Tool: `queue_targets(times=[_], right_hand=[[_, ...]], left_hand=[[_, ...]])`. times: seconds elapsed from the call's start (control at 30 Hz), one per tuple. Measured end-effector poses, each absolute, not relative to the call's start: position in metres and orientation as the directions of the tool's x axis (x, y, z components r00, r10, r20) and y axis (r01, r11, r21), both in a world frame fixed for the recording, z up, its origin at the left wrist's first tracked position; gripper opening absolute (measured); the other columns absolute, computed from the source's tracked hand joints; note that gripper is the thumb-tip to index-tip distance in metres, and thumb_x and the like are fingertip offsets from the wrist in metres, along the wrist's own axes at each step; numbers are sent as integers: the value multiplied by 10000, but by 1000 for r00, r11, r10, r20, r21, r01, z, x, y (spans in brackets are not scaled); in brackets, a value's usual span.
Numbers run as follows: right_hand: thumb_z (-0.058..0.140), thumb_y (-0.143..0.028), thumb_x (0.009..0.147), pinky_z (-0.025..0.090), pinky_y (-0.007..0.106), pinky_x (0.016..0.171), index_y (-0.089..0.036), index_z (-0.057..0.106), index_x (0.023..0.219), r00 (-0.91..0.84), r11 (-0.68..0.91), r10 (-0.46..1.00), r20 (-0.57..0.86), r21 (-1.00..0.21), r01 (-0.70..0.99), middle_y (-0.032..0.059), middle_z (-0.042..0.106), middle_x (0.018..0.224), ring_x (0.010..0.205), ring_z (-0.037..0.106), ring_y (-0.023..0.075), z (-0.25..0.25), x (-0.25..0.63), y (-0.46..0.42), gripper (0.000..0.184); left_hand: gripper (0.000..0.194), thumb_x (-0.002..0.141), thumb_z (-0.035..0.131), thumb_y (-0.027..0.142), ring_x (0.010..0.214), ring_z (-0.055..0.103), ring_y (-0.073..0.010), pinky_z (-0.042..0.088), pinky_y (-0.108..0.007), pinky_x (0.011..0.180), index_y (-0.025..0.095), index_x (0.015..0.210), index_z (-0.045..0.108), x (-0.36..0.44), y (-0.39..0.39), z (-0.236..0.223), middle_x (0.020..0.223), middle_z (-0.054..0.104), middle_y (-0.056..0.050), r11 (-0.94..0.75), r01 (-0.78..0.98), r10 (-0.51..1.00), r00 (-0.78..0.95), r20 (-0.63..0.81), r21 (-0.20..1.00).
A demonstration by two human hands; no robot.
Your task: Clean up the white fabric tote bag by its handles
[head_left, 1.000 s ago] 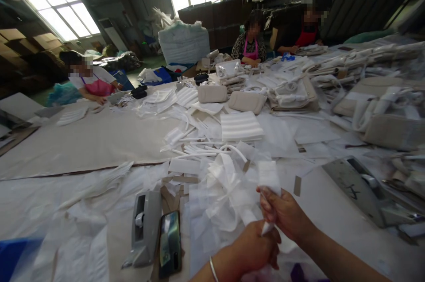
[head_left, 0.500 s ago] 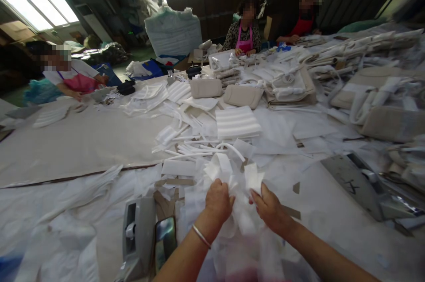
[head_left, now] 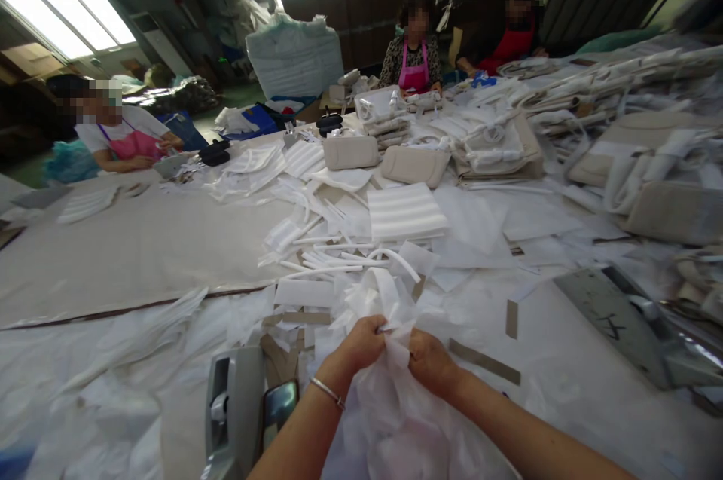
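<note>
Wrapping sheet (head_left: pixel 395 397): thin white foam, bunched at the near table edge, in front of the person.
Left hand (head_left: pixel 364 340): closed on the sheet's gathered top.
Right hand (head_left: pixel 432 361): closed on the same bunch — just beside the left.
Change: half a second ago both hands reached farther out among loose pieces; now drawn in, the sheet gathered between them.
Nearby: tape dispenser (head_left: pixel 231 408) and phone (head_left: pixel 278 408) to the left; white strips (head_left: pixel 339 258) beyond.

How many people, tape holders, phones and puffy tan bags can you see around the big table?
Other people: 3
Grey tape dispensers: 2
Phones: 1
Tan padded bags: 2
Total: 8
</note>
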State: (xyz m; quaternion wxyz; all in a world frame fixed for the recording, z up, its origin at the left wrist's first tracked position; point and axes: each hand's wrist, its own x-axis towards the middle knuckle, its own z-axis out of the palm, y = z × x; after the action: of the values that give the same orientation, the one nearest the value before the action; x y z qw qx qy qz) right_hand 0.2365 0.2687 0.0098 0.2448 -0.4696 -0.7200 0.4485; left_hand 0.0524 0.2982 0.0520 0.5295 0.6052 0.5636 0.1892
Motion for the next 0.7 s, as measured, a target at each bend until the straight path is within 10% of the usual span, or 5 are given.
queue_targets(times=[0.43, 0.7], right_hand=[[566, -220, 743, 443, 290, 581, -223, 518, 809, -200, 57, 979, -45, -879, 473, 32, 654, 702, 621, 591, 188, -21, 222, 275, 82], [522, -241, 807, 535, 358, 587, -243, 555, 874, -253, 311, 942, 222, -862, 401, 60, 636, 710, 622, 616, 235, -22, 219, 279, 74]], left_hand=[[268, 829, 537, 246, 740, 568, -164, 440, -254, 666, 171, 937, 771, 54, 269, 47, 800, 686, -12, 269, 245, 909, 255, -330, 931], [166, 838, 552, 218, 761, 568, -188, 446, -305, 703, 153, 913, 685, 51, 259, 44, 833, 671, -54, 178, 544, 970, 43, -240, 820]])
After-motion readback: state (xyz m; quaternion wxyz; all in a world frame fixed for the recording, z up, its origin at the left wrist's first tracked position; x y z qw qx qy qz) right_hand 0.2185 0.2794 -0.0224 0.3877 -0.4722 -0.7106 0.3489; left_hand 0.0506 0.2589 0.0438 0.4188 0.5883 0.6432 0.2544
